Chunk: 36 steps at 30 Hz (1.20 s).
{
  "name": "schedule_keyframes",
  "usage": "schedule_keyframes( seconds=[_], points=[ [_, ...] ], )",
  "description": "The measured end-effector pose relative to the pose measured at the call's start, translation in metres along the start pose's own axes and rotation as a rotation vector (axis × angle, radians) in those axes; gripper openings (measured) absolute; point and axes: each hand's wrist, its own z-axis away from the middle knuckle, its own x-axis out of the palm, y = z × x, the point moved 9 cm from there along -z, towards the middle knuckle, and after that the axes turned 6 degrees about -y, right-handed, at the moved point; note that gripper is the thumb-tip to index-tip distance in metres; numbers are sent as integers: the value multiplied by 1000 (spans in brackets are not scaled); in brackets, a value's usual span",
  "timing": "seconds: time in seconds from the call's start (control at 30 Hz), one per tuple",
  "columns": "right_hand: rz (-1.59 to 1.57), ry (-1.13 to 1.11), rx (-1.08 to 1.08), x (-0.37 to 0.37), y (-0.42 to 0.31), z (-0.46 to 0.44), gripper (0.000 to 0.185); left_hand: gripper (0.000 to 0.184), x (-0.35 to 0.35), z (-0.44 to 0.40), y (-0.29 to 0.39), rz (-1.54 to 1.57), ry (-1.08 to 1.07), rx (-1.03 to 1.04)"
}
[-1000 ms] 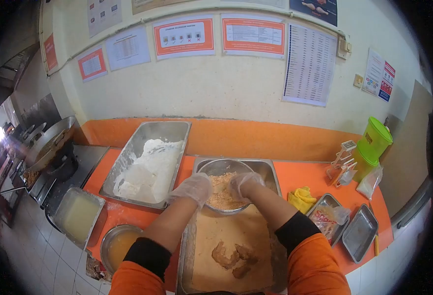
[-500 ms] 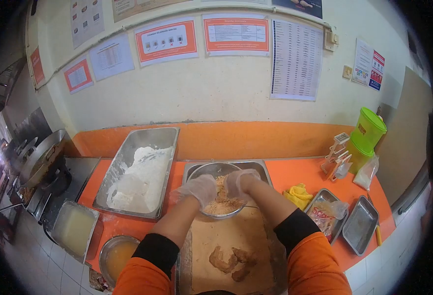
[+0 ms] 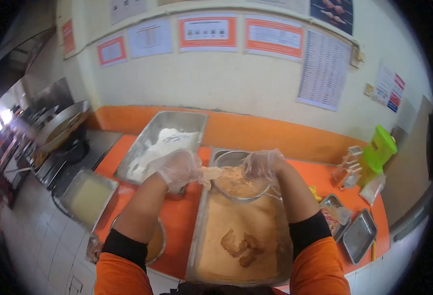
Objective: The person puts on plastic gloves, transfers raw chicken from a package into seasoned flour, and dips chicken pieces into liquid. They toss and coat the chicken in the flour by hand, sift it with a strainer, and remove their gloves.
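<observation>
My left hand [image 3: 181, 168], in a clear plastic glove, is closed on a pale coated piece [image 3: 209, 173] at the left rim of a round metal bowl [image 3: 250, 198]. Inside the bowl lie orange-brown crumbs [image 3: 233, 181]. My gloved right hand [image 3: 264, 164] reaches into the bowl's right side with fingers curled down; what they grip is hidden. Below the bowl, a metal tray [image 3: 198, 255] holds a layer of light orange powder, with several brown coated pieces [image 3: 243, 246] lying on it.
A deep steel pan [image 3: 196, 129] of white flour stands at the back left. Beside the stove are a container [image 3: 89, 199] of pale liquid and a large wok [image 3: 61, 128]. Metal trays [image 3: 360, 238], green tubs [image 3: 376, 155] and a small white rack [image 3: 348, 167] sit at right.
My left hand has moved left out of the bowl with a pale piece in it. My right hand stays at the bowl's right side. The camera view has shifted.
</observation>
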Motion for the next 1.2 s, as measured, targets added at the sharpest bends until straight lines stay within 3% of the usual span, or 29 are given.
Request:
schedule_keyframes(
  seconds=[0.07, 0.17, 0.2, 0.3, 0.37, 0.43, 0.5, 0.57, 0.67, 0.73, 0.83, 0.87, 0.97, 1.07, 1.13, 1.2],
  points=[
    [-100, -5, -218, 16, -37, -22, 25, 44, -8, 61, -19, 211, -106, -245],
    [-256, -172, -564, 34, -147, -24, 29, 37, 49, 100, -62, -478, -107, 1],
    [-133, -215, -536, 40, -181, -19, 30, 52, 67, 114, -92, -360, -153, -125],
    [165, -290, -474, 61, -271, -7, 32, 54, 92, 172, -128, -98, -207, -379],
    [267, -305, -499, 103, -313, -30, 32, 44, 118, 198, -153, -107, -158, -499],
    [140, -267, -494, 143, -339, -55, 32, 35, 128, 221, -158, -54, -21, -609],
    [83, -222, -500, 169, -359, -64, 31, 25, 159, 225, -156, -196, -100, -467],
    [100, -172, -517, 182, -366, -66, 30, 21, 185, 228, -159, -222, -159, -391],
    [200, -359, -458, 205, -364, -70, 28, 22, 211, 233, -167, -129, -186, -369],
    [237, -344, -494, 209, -363, -69, 27, 23, 221, 233, -170, -122, -159, -344],
    [262, -422, -430, 185, -364, -47, 26, 24, 189, 243, -155, -1, -173, -500],
    [263, -465, -386, 174, -363, -41, 26, 24, 196, 237, -160, -43, -210, -457],
    [9, -516, -299, 168, -348, -49, 22, 21, 212, 229, -184, -149, -263, -382],
    [141, -294, -679, 119, -352, -9, 19, 19, 175, 220, -177, -303, -209, -344],
    [18, -370, -660, 134, -325, -35, 25, 22, 122, 216, -124, -533, -173, -189],
    [80, -276, -710, 122, -294, -34, 25, 22, 89, 203, -90, -607, -108, -156]
  ],
)
